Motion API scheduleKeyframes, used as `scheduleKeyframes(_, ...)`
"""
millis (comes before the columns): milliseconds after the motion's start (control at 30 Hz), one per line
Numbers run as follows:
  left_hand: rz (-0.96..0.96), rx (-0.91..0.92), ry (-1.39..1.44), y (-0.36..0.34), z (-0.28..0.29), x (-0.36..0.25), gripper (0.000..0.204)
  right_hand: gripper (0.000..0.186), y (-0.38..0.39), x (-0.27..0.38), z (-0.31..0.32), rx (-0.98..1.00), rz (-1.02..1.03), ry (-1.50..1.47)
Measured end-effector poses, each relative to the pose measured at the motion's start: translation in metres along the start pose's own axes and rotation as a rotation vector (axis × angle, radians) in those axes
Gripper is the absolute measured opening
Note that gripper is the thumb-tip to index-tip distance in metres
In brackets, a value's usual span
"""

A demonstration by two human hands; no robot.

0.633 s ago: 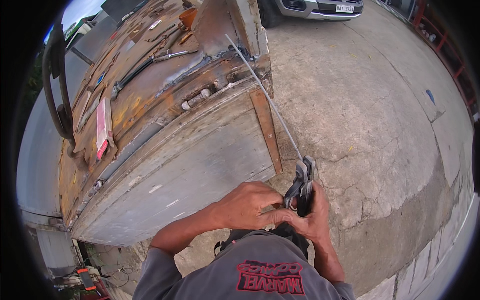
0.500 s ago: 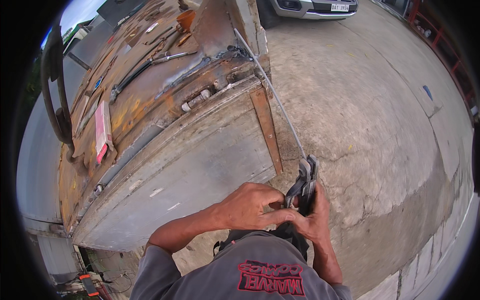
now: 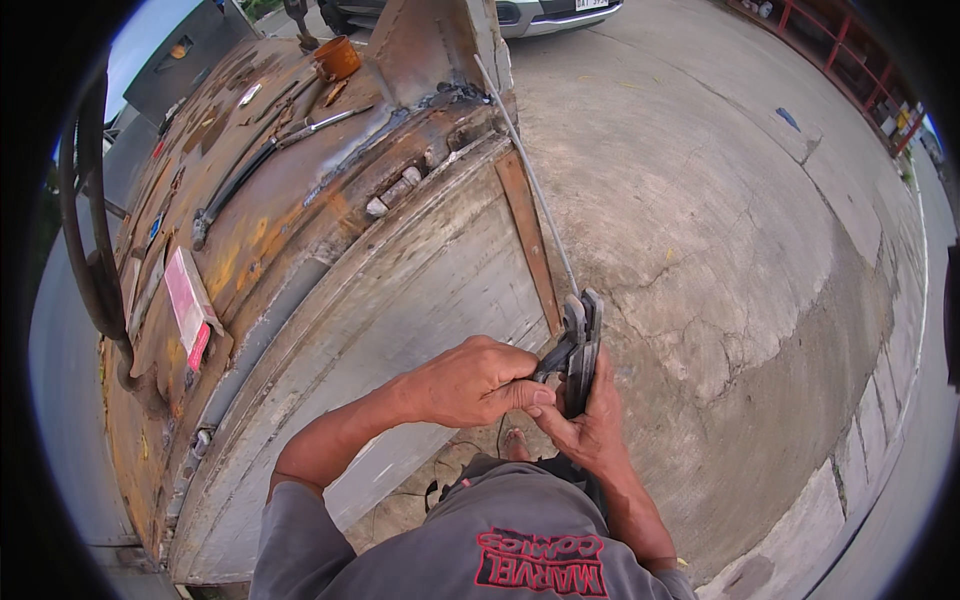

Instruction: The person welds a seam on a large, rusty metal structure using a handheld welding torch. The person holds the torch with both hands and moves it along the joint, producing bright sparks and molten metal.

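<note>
My right hand [image 3: 592,430] is wrapped round the dark handle of a welding electrode holder [image 3: 581,345]. My left hand [image 3: 465,383] is closed on the side of that holder, at its lever, thumb meeting the right hand. Clamped in the jaws is a long grey welding rod [image 3: 535,175]. Its far tip appears beside the base of an upright steel plate [image 3: 425,55]; whether they touch I cannot tell. Dark weld marks lie along that base. Below runs a grey metal side panel [image 3: 390,335] with a rusty strip [image 3: 527,240] near its end.
On the rusty metal bed [image 3: 265,235] lie a long black-handled tool [image 3: 235,190], a pink and white carton [image 3: 190,295] and an orange container [image 3: 338,58]. Dark curved bars [image 3: 95,240] rise at the left. Concrete ground [image 3: 700,260] spreads right; a vehicle [image 3: 545,15] stands beyond.
The view has turned and shifted, so the bed and panel look larger and lower left. Both hands, the holder and the rod appear slightly further left and higher; both grips are kept.
</note>
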State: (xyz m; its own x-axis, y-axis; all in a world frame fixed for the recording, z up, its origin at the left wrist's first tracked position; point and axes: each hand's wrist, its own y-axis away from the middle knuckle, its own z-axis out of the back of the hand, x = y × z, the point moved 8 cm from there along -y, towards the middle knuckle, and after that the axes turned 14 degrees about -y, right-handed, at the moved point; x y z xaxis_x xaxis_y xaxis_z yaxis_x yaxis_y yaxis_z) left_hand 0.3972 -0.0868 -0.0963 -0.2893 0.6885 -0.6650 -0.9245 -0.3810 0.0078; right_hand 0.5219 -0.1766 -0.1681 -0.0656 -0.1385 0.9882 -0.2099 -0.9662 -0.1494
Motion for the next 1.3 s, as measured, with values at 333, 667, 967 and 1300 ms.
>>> scheduleKeyframes(333,-0.040,0.137,0.023,0.018,0.018,0.054,0.042,0.101,-0.012,-0.006,-0.052,-0.096,0.004,0.029)
scheduleKeyframes(667,-0.059,0.078,-0.147,0.013,0.046,0.057,0.030,0.101,-0.033,-0.005,-0.061,-0.117,0.009,0.013)
scheduleKeyframes(967,-0.067,0.090,-0.177,0.013,0.053,0.064,0.029,0.098,-0.041,-0.008,-0.067,-0.081,0.005,0.026)
scheduleKeyframes(1300,-0.071,0.077,-0.146,0.016,0.058,0.074,0.030,0.100,-0.047,-0.012,-0.075,-0.087,0.052,0.036)
